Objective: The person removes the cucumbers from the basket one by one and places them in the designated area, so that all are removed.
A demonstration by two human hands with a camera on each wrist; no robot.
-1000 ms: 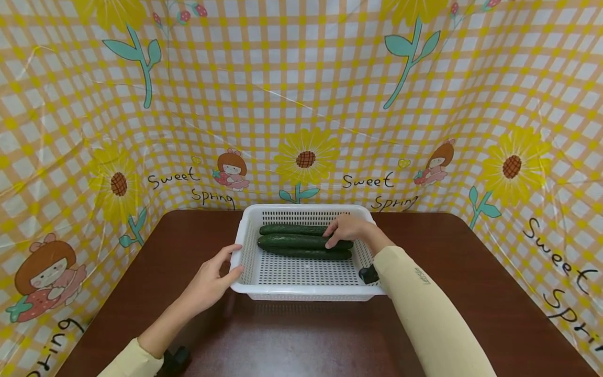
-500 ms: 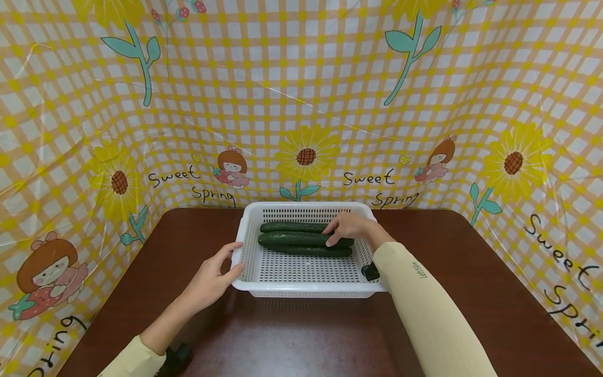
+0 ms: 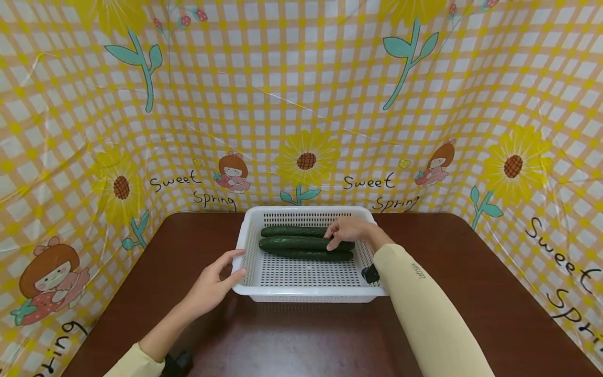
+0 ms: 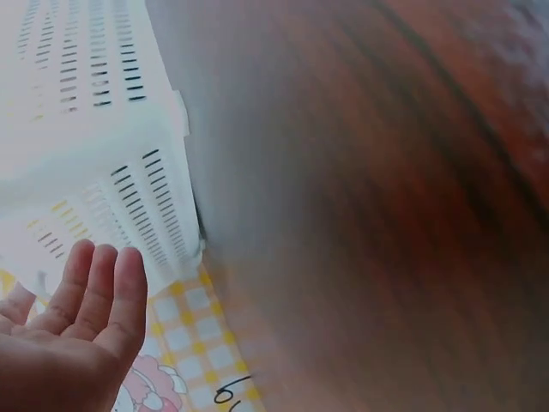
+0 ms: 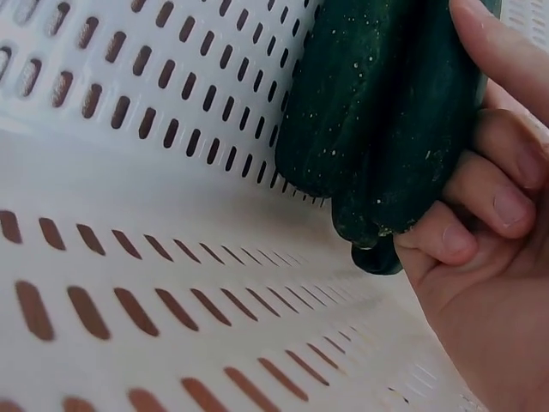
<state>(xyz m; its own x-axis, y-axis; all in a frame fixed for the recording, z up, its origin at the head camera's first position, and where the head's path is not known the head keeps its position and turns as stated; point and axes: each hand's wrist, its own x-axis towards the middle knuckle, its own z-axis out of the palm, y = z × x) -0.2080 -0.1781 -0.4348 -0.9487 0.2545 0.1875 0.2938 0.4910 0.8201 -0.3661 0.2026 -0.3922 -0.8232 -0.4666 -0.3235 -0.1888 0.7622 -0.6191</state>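
Note:
Several dark green cucumbers lie side by side in a white plastic basket. My right hand reaches in from the right and grips the upper middle cucumber near its right end. Behind it lies a back cucumber, and a front cucumber shows below. In the right wrist view, the right hand has its thumb and fingers around the gripped cucumber. My left hand rests its fingertips at the basket's left rim. The left wrist view shows that hand with several fingers extended beside the basket wall.
The basket stands at the back of a dark brown table. A checked, flower-printed cloth surrounds the back and both sides. A black wrist device sits inside the basket's right end, under the right sleeve.

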